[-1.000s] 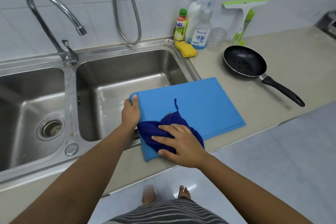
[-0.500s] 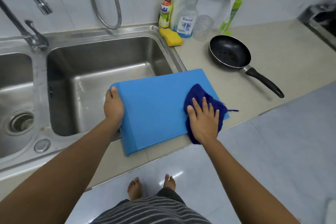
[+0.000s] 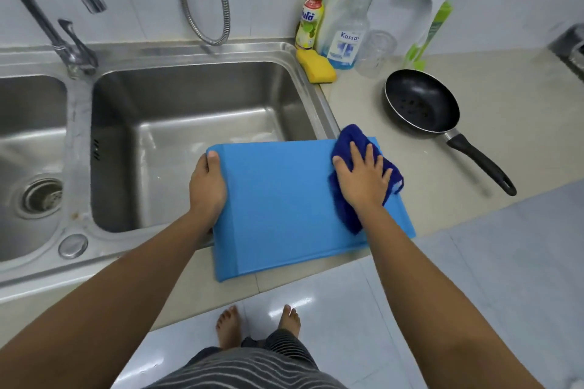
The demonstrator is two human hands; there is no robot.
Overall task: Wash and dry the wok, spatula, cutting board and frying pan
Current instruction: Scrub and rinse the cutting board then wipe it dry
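1. Both hands are on the cutting board [image 3: 284, 205], which lies flat, spanning the sink [image 3: 317, 98] rim and the counter [image 3: 512, 104].
2. My left hand [image 3: 207, 186] grasps its left edge, thumb on top. My right hand [image 3: 363, 180] lies flat, fingers spread, pressing the cloth [image 3: 349, 139] onto the far right corner.
3. I judge this the drying step. Next, the cloth should sweep the rest of the face with firm, even pressure while my left hand steadies the board.
4. 1 frying pan [image 3: 422, 101] waits apart on the counter.

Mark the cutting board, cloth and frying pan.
cutting board [image 3: 278, 199], head view, bare middle of its top face.
blue cloth [image 3: 350, 136], head view, its far bunched corner.
frying pan [image 3: 422, 101], head view, inside of the pan.
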